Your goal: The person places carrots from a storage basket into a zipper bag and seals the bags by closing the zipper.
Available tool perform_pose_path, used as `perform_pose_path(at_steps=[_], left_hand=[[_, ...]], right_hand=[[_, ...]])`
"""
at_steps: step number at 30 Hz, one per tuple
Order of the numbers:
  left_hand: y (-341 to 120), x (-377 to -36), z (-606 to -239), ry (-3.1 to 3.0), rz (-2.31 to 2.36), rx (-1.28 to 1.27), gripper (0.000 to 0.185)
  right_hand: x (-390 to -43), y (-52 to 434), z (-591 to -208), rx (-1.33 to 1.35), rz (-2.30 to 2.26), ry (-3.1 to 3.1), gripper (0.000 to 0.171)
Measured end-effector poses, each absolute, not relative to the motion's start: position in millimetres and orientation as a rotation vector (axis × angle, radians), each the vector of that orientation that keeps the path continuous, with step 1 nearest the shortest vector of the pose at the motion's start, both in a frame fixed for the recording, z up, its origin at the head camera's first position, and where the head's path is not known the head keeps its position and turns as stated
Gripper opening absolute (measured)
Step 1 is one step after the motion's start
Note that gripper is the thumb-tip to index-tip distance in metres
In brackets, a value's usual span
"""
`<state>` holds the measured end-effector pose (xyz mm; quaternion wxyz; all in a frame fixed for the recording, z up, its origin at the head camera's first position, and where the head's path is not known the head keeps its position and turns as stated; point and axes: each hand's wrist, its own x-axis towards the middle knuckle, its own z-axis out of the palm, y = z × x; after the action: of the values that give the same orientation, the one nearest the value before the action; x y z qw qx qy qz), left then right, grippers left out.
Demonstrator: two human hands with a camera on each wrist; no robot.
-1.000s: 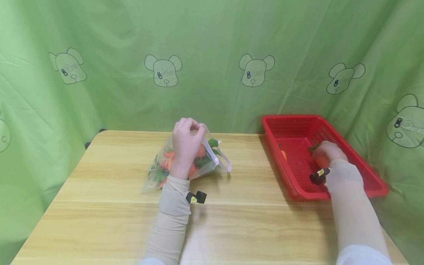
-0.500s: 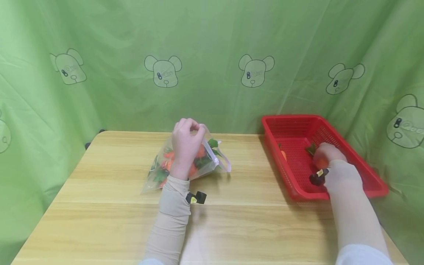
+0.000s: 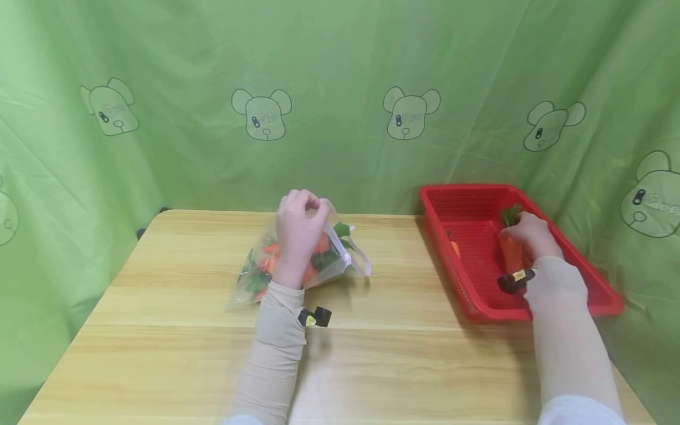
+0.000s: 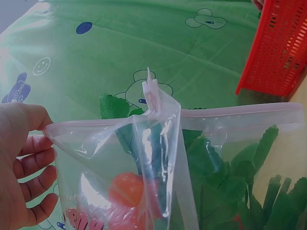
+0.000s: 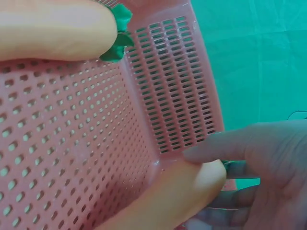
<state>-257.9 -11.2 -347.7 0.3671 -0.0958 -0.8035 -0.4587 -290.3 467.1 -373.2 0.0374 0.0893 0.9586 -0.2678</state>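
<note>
A clear zip bag [image 3: 329, 270], bulging with orange and red vegetables and green leaves, sits on the table left of centre. Thumb and index finger of my left hand [image 3: 298, 230] pinch its top edge; in the left wrist view the zip strip [image 4: 240, 111] and a folded flap of film show. Inside the red basket [image 3: 480, 239], my right hand [image 3: 536, 233] grips a carrot [image 3: 512, 252] near its leafy green top. The right wrist view shows thumb and fingers around this carrot's thick end [image 5: 211, 179]. Another carrot [image 3: 455, 248] lies by the basket's left wall.
The basket stands at the right of the wooden table [image 3: 372, 360], its long side slanting toward the right edge. Behind and on both sides hangs a green curtain [image 3: 340, 159] with bear-head prints. Green leaves [image 3: 342, 229] poke out of the bag's mouth.
My right hand has shifted slightly away from me inside the basket, and the carrot's leafy end has moved back with it, exposing more orange. My left hand and the bag have stayed put.
</note>
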Motion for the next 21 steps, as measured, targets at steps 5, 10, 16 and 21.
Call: perform_pose_path(at_steps=[5, 10, 16, 21], left_hand=[[-11, -259, -348, -2.051, -1.166, -0.255, 0.011], [-12, -260, -348, -2.047, -1.163, -0.261, 0.012], [-12, -259, -348, -2.053, -1.163, -0.260, 0.012], [-12, -259, -348, -2.056, -1.166, -0.259, 0.013]], right_hand=[[-297, 468, -367, 0.259, -0.741, 3.075, 0.046], [-300, 467, -364, 0.292, -0.736, 3.159, 0.045], [-300, 465, -358, 0.298, -0.792, 3.190, 0.056], [-297, 459, -347, 0.295, -0.835, 3.197, 0.056]])
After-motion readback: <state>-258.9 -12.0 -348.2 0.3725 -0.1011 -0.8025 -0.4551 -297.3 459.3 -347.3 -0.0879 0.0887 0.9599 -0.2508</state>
